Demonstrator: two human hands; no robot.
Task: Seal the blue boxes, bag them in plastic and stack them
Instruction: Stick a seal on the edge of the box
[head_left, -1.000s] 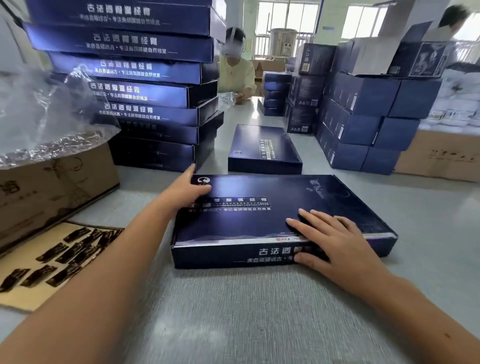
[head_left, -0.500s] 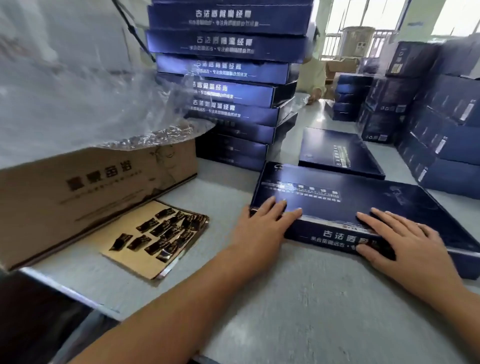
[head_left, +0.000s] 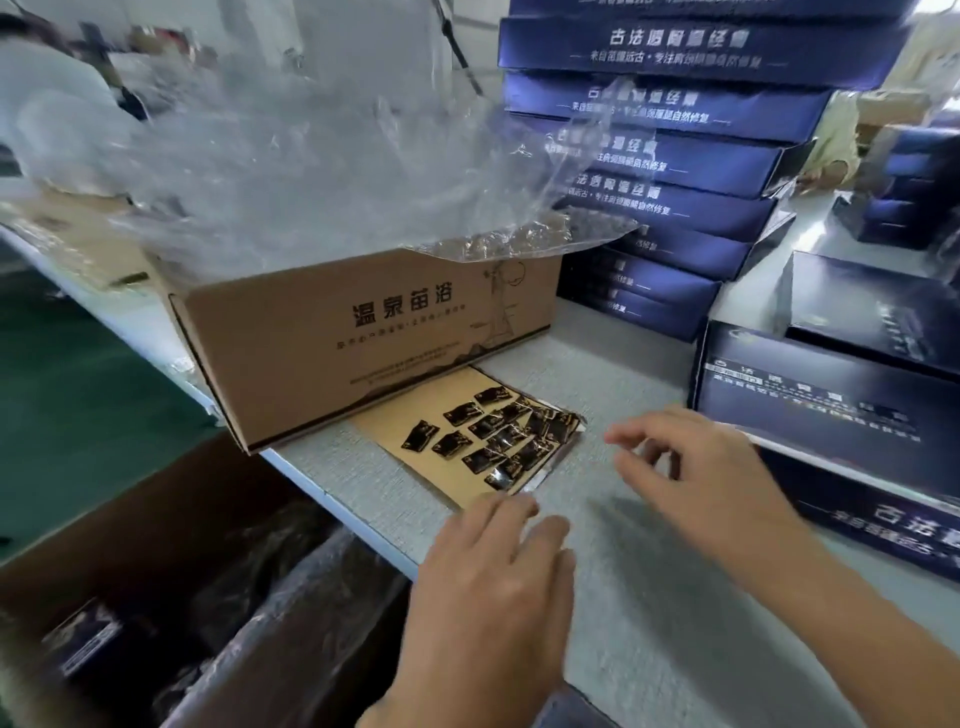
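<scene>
grey tabletop (head_left: 649, 623) carries it all. my left hand (head_left: 493, 571) is open, empty, by the sticker sheet (head_left: 389, 423); right hand (head_left: 701, 467) hovers loose, empty. blue box (head_left: 810, 395) sits right: likely stiff, light card, best gripped by its edges.

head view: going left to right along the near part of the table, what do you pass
brown carton → sheet of dark stickers → right hand → nearest blue box
</scene>
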